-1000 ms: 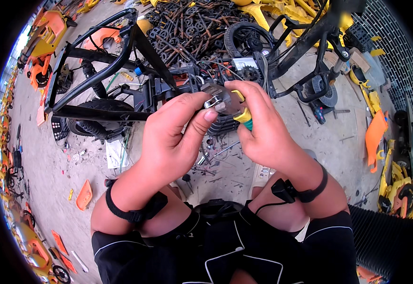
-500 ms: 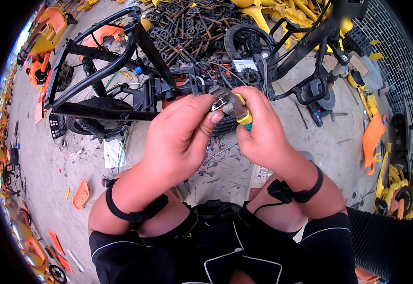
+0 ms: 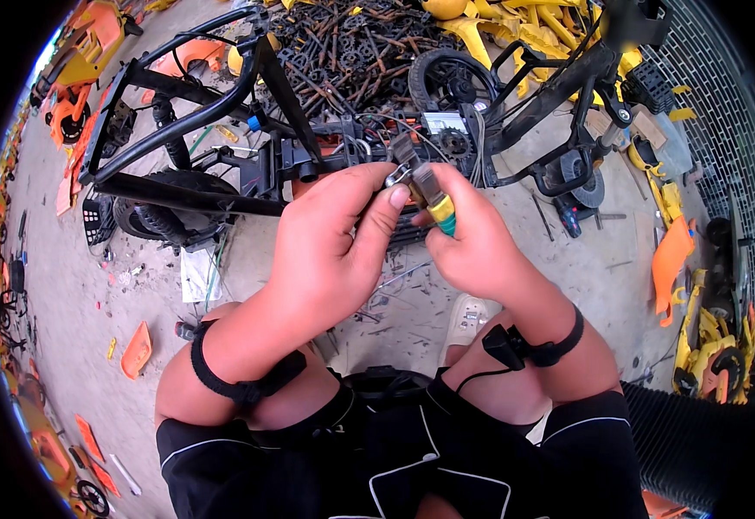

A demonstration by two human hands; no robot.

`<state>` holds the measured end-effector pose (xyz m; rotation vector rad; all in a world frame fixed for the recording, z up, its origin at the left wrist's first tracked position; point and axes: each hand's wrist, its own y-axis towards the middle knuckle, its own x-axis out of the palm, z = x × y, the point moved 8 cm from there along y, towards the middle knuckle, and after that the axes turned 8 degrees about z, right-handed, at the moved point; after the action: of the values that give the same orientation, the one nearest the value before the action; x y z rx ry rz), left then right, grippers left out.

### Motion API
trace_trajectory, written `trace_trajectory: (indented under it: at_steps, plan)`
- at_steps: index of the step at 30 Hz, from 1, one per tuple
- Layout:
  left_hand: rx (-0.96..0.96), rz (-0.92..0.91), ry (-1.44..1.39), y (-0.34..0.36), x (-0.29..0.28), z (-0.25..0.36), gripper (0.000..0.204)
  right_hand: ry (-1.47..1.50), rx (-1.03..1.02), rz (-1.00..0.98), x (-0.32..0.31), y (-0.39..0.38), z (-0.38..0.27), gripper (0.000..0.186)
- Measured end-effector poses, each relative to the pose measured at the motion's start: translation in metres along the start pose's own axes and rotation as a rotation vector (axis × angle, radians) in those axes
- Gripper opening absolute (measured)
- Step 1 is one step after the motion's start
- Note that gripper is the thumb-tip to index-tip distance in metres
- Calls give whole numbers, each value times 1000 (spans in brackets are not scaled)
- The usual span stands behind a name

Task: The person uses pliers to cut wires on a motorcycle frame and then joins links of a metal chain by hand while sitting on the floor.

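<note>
Between the thumb and fingers of my left hand [image 3: 336, 227] is a small shiny metal piece [image 3: 401, 174], too small to name for sure. My right hand [image 3: 478, 242] is wrapped round the yellow and green handles of a pair of pliers [image 3: 429, 186]. The grey plier jaws point up and lie right beside the metal piece; whether they grip it I cannot tell. Both hands are close together over the near side of a black scooter frame [image 3: 213, 201], which lies across the floor with cables and a silver box [image 3: 446, 121] on it.
A heap of rusty metal parts [image 3: 351, 60] lies behind the frame, with yellow panels [image 3: 524, 35] at the far right. A power drill [image 3: 570, 216] rests on the floor by a small wheel. An orange plastic piece [image 3: 137, 350] lies at the left. Small debris is scattered around.
The pliers have turned in my right hand, so their jaws now point more upright and the handles sit lower. My left hand keeps its pinch on the metal piece.
</note>
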<state>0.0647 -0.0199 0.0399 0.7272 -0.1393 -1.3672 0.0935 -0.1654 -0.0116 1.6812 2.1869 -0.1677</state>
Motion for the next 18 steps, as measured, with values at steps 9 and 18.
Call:
trace_trajectory:
  at_steps: [9, 18]
  plan:
    - [-337, -85, -256, -4, 15, -26, 14, 221, 176, -82, 3, -12, 0, 57]
    - [-549, -52, -311, -3, 30, -69, 24, 557, 575, -32, -9, -8, 42, 46]
